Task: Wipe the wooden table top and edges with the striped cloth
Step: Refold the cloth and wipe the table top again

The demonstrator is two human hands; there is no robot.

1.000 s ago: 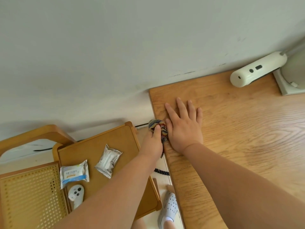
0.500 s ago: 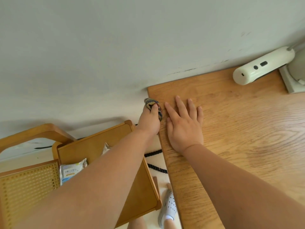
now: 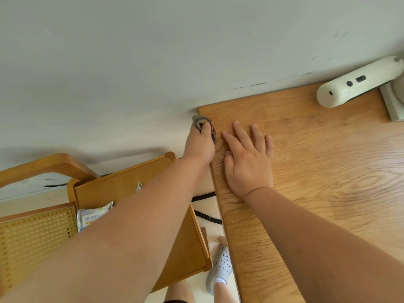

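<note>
The striped cloth (image 3: 202, 123) is bunched in my left hand (image 3: 200, 147), pressed against the left edge of the desk (image 3: 317, 171), near its back corner. My right hand (image 3: 249, 162) lies flat on the desk, fingers spread, beside that edge.

Wood, fabric, plastic and matt paint.
Wooden table top (image 3: 306, 160), right of frame: clear grain, light satin sheen. Striped cloth (image 3: 199, 121): soft woven fabric. Wall (image 3: 153, 51): matt paint, scuffed. White device (image 3: 354, 84), upper right: smooth glossy plastic. Chair seat (image 3: 32, 235), lower left: woven cane. Packet (image 3: 94, 215): shiny plastic film.
</note>
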